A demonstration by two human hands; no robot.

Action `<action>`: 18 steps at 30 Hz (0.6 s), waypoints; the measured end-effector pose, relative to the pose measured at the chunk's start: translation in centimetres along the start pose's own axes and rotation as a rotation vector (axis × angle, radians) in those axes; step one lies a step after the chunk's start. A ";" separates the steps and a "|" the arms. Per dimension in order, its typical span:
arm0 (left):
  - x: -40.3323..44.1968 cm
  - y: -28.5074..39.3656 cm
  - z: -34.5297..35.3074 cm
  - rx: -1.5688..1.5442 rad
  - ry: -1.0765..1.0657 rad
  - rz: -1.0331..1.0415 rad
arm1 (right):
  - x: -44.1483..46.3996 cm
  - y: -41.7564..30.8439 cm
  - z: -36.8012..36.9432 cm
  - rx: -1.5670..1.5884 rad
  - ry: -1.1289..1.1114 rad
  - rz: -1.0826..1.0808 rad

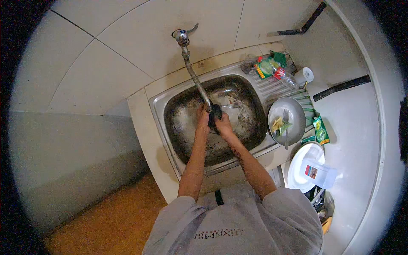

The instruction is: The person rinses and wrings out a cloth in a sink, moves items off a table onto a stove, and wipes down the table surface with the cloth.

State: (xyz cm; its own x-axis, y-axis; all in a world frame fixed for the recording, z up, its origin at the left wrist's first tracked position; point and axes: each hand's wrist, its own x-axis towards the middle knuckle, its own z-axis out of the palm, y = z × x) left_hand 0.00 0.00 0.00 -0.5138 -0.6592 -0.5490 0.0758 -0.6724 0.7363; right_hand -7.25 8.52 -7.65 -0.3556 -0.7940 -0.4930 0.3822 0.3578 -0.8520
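Note:
Both of my hands are together over the metal sink [182,138], just under the spout of the faucet [196,80]. Between them is a dark, black item [215,114], too unclear to name. My left hand [202,118] grips its left side, close to the spout's end. On its right side, my right hand [224,124] has its fingers closed around the edge. A fork [233,105] lies in the sink basin behind my right hand.
Right of the sink stands a metal bowl [276,114] with a fork and food scraps. Behind it are a plastic bottle [285,77], a white cup [304,75] and packets. White plates [297,170] and a clear container [325,175] are at the lower right. Walls rise behind and rightward.

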 end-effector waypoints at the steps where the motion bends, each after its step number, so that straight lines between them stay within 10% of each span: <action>1: -2.4 1.4 0.9 -0.032 0.036 0.024 | -0.3 -1.0 0.7 -0.258 0.166 -0.094; 6: -0.8 -4.3 -0.1 -0.039 0.088 0.135 | -6.1 -10.0 1.2 -0.382 0.502 -0.510; 8: -4.2 -1.1 2.0 -0.014 -0.013 0.053 | -7.1 -11.2 0.2 0.046 0.237 -0.103; 12: -5.6 1.4 4.3 -0.058 -0.142 0.213 | -7.4 -8.7 -2.3 0.243 0.106 -0.252; 18: -3.1 -0.8 4.1 0.100 0.015 0.117 | -7.5 -8.0 -3.2 -0.074 0.529 -0.323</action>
State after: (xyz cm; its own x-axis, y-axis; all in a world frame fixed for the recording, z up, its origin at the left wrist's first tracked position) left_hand -1.96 4.00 2.72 -0.4937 -0.7367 -0.4620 0.0489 -0.5540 0.8311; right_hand -10.38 13.20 2.26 -0.8248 -0.5239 -0.2126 0.1313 0.1882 -0.9733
